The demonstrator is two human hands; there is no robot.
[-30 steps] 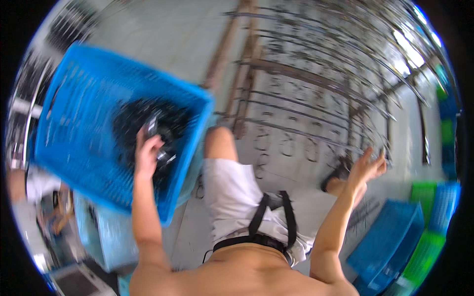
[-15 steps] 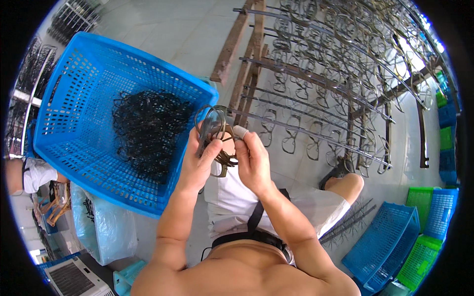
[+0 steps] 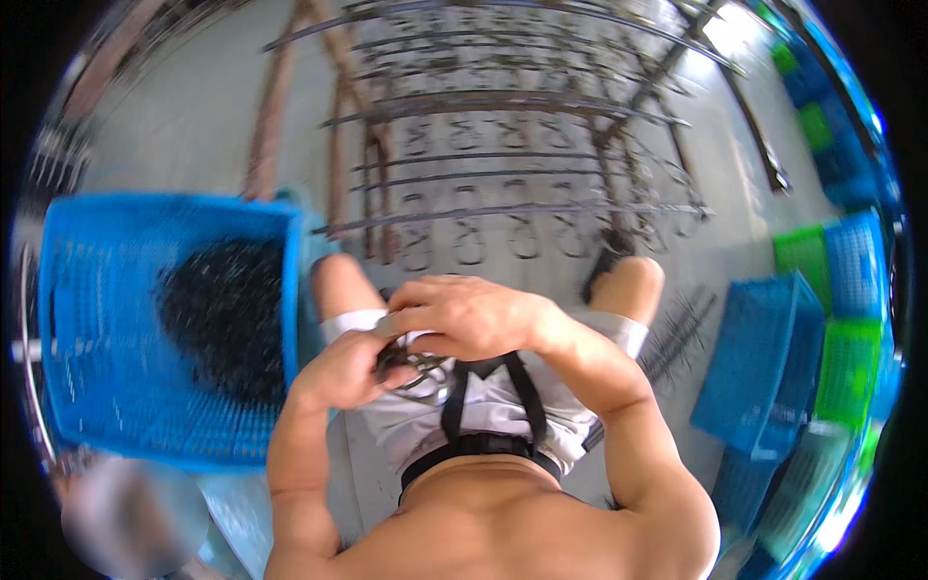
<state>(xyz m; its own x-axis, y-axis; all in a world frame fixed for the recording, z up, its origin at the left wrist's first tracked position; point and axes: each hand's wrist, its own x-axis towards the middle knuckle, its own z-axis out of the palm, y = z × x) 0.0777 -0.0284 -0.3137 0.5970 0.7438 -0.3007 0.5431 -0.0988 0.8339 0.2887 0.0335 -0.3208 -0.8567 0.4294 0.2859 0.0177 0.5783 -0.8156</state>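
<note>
In front of my lap, my left hand (image 3: 340, 371) is closed around a small bunch of eyeglass frames (image 3: 425, 375), whose thin dark rims stick out below the fingers. My right hand (image 3: 476, 315) reaches across from the right, back of the hand up, with bent fingers over the left hand and the bunch. Its fingertips are partly hidden and blurred, so what they pinch cannot be made out. Left of my hands stands a large blue basket (image 3: 290, 319) with a tangled pile of black eyeglass frames (image 3: 224, 314) in it.
Ahead stands a wooden rack (image 3: 338, 145) with metal rods, where rows of eyeglass frames (image 3: 469, 239) hang. Blue crates (image 3: 749, 353) and green crates (image 3: 849, 372) are stacked at the right. A spiky metal rod piece (image 3: 677, 338) lies on the floor by my right leg.
My view has turned to the right, so basket and rack appear further left. My hands have come lower and closer to my lap, and the right hand now lies over the left.
</note>
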